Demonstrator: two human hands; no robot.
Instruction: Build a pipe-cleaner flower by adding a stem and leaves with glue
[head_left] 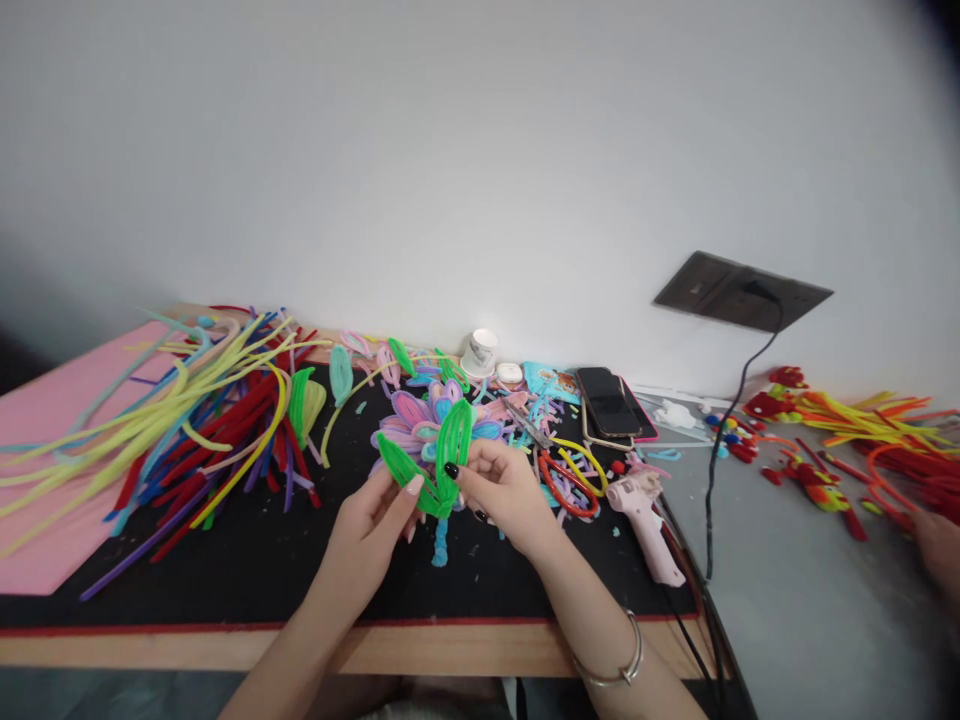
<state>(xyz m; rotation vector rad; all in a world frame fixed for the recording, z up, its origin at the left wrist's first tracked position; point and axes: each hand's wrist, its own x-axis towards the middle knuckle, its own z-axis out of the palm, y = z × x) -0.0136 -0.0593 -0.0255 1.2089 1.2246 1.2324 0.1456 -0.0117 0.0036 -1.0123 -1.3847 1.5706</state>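
My left hand [379,520] pinches the left one of two bright green pipe-cleaner leaves [403,462], its thumb near the base. The other green leaf [454,440] stands more upright, held between the thumb and fingers of my right hand [502,492]. Both leaves meet at the bottom in a V. Right behind them is a pipe-cleaner flower [420,410] with purple, pink and blue petals. A short blue twisted stem [440,545] shows below the leaves; whether it is joined to them I cannot tell.
Loose pipe cleaners [202,430] pile up on the left over a pink sheet [45,540]. Scissors [529,425], a paper cup [480,352], a phone [609,402] and a pink glue gun [646,525] lie behind and right. A black cord [712,500] hangs from the wall socket. Another person's hand [937,550] is at far right.
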